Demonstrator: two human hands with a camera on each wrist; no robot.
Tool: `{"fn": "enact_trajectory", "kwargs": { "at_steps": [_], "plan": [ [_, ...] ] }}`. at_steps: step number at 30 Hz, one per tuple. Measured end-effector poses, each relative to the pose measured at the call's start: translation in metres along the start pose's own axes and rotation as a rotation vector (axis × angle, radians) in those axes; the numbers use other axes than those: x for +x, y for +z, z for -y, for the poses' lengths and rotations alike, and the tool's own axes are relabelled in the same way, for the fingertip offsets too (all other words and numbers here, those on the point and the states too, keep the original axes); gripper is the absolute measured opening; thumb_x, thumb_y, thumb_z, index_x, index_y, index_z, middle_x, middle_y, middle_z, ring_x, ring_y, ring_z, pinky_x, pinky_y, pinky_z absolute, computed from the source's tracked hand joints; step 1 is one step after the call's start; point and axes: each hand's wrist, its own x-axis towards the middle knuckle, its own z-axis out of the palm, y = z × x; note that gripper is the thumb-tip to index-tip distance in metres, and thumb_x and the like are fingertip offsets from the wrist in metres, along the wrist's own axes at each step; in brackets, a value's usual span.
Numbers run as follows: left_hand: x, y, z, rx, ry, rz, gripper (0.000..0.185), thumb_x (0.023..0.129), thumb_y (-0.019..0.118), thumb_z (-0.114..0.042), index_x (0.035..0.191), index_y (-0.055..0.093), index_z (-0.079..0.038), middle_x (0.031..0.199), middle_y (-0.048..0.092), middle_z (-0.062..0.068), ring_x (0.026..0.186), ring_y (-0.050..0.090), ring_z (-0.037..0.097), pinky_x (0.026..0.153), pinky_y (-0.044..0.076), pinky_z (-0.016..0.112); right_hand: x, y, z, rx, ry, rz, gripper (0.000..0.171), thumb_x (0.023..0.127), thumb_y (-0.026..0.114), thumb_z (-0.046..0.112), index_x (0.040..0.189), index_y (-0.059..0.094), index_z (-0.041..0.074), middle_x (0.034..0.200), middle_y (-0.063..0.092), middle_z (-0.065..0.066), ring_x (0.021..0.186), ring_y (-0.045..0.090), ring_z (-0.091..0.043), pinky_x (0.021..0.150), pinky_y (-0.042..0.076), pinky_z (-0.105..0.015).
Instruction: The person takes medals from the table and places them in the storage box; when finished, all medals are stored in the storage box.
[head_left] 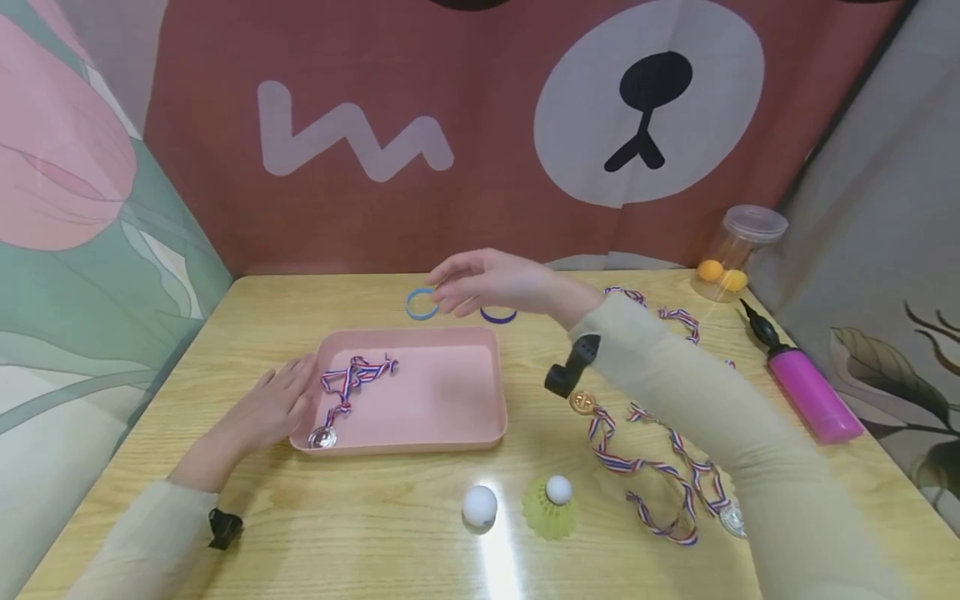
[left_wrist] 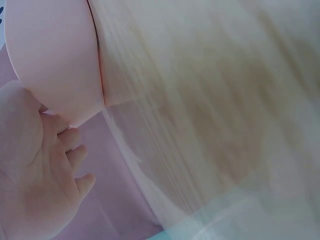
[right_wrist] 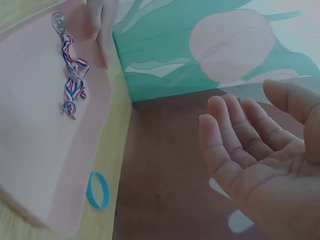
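My left hand (head_left: 279,407) lies against the left side of a pink tray (head_left: 442,383), its fingers fairly straight at the rim; the left wrist view shows that hand (left_wrist: 37,170) beside the tray wall (left_wrist: 55,55). In the tray's left part lies a silver medal (head_left: 322,437) on a striped ribbon. Above the table's back part hovers my right hand (head_left: 498,282), fingers loosely bent and palm empty in the right wrist view. Nearest to it are a light blue wristband (head_left: 409,308), partly behind the fingertips, and a dark blue wristband (head_left: 498,319).
A white ball (head_left: 479,506) and a yellow shuttlecock (head_left: 550,518) lie in front. Right of the tray are a gold medal (head_left: 582,402), another silver medal (head_left: 732,519) and tangled ribbons. Farther right stand a clear jar (head_left: 738,242) with orange balls and a magenta pump (head_left: 813,393).
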Motion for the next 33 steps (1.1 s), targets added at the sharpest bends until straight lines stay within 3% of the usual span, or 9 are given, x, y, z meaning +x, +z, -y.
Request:
{"fn": "enact_trajectory", "kwargs": {
  "at_steps": [8, 16, 19, 26, 33],
  "plan": [
    [-0.001, 0.000, 0.000, -0.007, -0.005, 0.005, 0.055, 0.100, 0.027, -0.023, 0.142, 0.015, 0.010, 0.146, 0.016, 0.028, 0.133, 0.014, 0.044, 0.105, 0.010, 0.059, -0.066, -0.025, -0.031, -0.071, -0.027, -0.108, 0.034, 0.091, 0.059, 0.016, 0.120, 0.053, 0.000, 0.106, 0.062, -0.013, 0.097, 0.059, -0.028, 0.086, 0.048, -0.042],
    [-0.001, -0.001, -0.002, -0.019, -0.006, 0.006, 0.055, 0.100, 0.028, -0.023, 0.142, 0.015, 0.011, 0.146, 0.016, 0.029, 0.132, 0.015, 0.045, 0.104, 0.010, 0.060, -0.110, -0.041, -0.085, -0.203, 0.048, -0.198, 0.035, 0.090, 0.061, 0.019, 0.117, 0.054, -0.002, 0.104, 0.060, -0.013, 0.093, 0.058, -0.024, 0.081, 0.050, -0.041],
    [-0.001, -0.001, -0.003, -0.018, -0.003, 0.005, 0.055, 0.100, 0.028, -0.023, 0.142, 0.015, 0.011, 0.146, 0.016, 0.029, 0.132, 0.015, 0.046, 0.104, 0.010, 0.060, -0.121, -0.045, -0.108, -0.266, 0.037, -0.225, 0.031, 0.089, 0.062, 0.014, 0.114, 0.055, -0.003, 0.101, 0.061, -0.013, 0.090, 0.059, -0.024, 0.077, 0.051, -0.042],
    [-0.001, 0.001, 0.000, -0.010, 0.013, -0.003, 0.055, 0.100, 0.029, -0.022, 0.142, 0.015, 0.011, 0.146, 0.017, 0.029, 0.132, 0.015, 0.046, 0.104, 0.011, 0.060, -0.133, -0.047, -0.154, -0.387, 0.038, -0.210, 0.030, 0.086, 0.064, 0.007, 0.109, 0.055, -0.010, 0.091, 0.061, -0.009, 0.084, 0.061, -0.023, 0.071, 0.052, -0.030],
    [0.000, 0.001, 0.000, -0.007, 0.013, -0.003, 0.054, 0.100, 0.028, -0.022, 0.141, 0.016, 0.011, 0.145, 0.017, 0.029, 0.132, 0.015, 0.046, 0.104, 0.011, 0.059, -0.132, -0.040, -0.179, -0.497, 0.057, -0.194, 0.026, 0.080, 0.071, 0.012, 0.100, 0.060, -0.002, 0.084, 0.060, -0.002, 0.078, 0.057, -0.016, 0.071, 0.050, -0.030]
  ]
}}
